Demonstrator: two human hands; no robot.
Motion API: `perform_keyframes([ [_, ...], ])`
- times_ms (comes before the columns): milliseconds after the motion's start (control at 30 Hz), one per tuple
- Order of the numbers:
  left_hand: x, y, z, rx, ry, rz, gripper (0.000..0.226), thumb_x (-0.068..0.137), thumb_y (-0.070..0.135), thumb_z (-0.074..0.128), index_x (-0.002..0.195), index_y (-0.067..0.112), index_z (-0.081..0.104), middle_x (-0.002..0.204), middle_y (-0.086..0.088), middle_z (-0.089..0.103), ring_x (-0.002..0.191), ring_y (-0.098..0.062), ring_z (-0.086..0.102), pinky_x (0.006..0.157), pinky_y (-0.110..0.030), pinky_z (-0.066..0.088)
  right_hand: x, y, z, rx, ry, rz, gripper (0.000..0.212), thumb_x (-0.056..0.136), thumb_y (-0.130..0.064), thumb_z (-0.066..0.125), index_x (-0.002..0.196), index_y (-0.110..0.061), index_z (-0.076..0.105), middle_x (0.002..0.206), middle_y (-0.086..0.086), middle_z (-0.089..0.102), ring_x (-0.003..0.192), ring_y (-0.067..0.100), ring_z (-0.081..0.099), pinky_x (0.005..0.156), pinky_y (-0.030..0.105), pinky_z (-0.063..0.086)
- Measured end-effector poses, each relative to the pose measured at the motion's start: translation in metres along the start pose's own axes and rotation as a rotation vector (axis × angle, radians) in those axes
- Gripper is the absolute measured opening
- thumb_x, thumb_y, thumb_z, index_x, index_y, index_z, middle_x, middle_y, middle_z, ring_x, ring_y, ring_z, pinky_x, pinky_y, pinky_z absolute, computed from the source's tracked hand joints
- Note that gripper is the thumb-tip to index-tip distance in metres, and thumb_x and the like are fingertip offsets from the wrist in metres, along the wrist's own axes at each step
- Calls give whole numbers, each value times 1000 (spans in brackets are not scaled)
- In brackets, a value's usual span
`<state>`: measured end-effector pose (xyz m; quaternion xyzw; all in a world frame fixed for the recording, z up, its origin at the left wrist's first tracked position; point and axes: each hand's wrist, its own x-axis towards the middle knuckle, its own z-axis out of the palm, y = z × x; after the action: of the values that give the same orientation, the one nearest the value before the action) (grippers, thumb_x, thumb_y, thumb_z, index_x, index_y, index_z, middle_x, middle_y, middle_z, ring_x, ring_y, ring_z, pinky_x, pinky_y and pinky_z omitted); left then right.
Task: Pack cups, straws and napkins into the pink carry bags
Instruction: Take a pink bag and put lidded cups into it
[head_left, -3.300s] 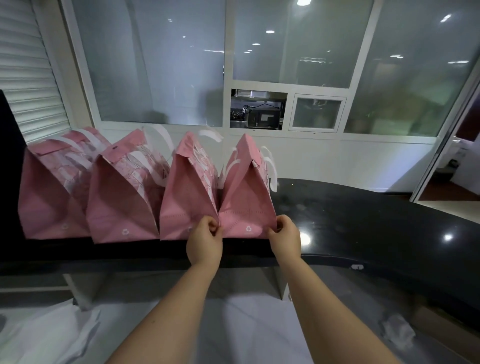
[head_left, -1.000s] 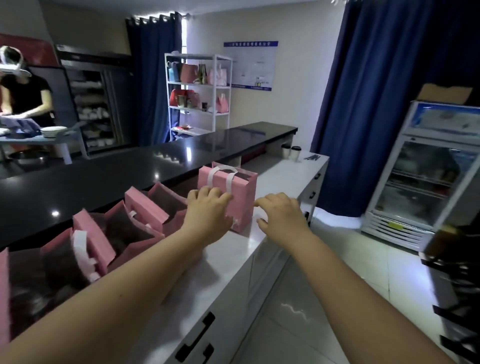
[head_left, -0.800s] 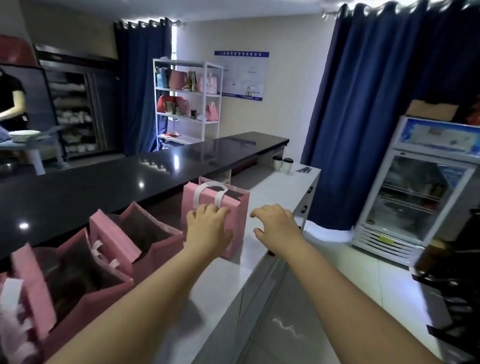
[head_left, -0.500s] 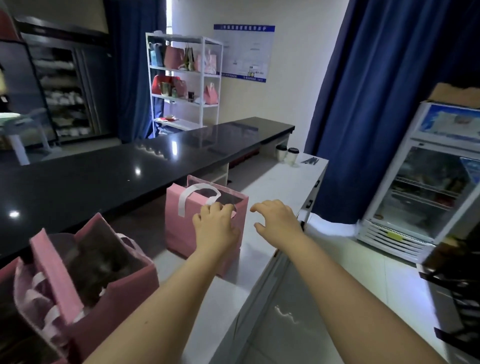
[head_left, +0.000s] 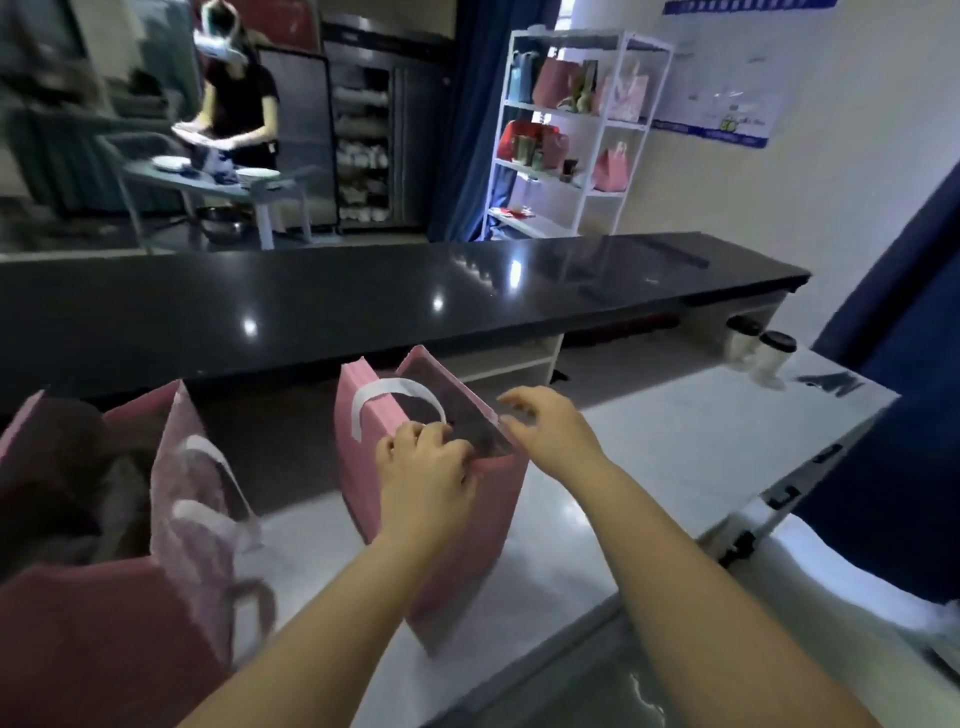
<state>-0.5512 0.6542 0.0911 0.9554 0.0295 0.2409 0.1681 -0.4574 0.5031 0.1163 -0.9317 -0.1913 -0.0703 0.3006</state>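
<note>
- While the left hand (head_left: 423, 467) pinches the near rim of the upright pink paper carry bag with a white handle (head_left: 467, 525), the head view shows the right hand (head_left: 553, 434) hovering half-open at the bag's right edge, holding nothing.
- The bag stands on the white counter (head_left: 675, 457), close to its near edge; a one-sided pull could tip the light bag towards the floor.
- Two white lidded cups (head_left: 763, 351) stand far right, well apart from the bag; reaching them while holding the rim could drag the bag over.
- More open pink bags (head_left: 171, 519) slump near left; a sweeping left elbow might knock them.
- I see no napkins clearly; small dark items beside the cups are too blurred to name.
</note>
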Motion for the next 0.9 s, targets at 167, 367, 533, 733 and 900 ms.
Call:
perform_keyframes([
  [167,-7,8,3,-53,111,-68,15,72,13,79,77,26,76,102,2,69,108,-32,56,87,-44,34,27,18,11,179,-102,-29,19,86,-38,66,104,-39,61,89,-16,64,79,5,61,65,24,51],
  [367,-21,6,-1,-19,200,-116,23,62,7,87,70,25,77,105,-2,69,109,-41,54,87,-48,34,27,34,16,368,-200,-24,34,84,-17,63,110,-37,54,73,-7,57,65,9,56,53,24,45],
  [533,-22,-3,-6,83,253,-246,16,71,13,83,71,28,77,123,-4,64,124,-39,41,97,-52,28,-1,41,20,494,-246,-64,39,84,-13,62,109,-41,52,70,-6,53,60,4,55,51,14,45],
  [733,-43,-22,1,-86,450,-468,35,80,10,76,110,27,72,140,-6,50,130,-30,39,108,-51,34,-15,54,28,649,-66,-107,21,88,-34,64,108,-39,56,70,-6,50,59,4,49,56,21,49],
  [900,-75,12,41,-700,514,-652,43,81,38,70,120,35,54,125,6,57,108,7,54,82,-17,51,22,87,32,691,112,115,32,91,-23,61,119,-34,51,114,-1,54,94,12,57,76,26,53],
])
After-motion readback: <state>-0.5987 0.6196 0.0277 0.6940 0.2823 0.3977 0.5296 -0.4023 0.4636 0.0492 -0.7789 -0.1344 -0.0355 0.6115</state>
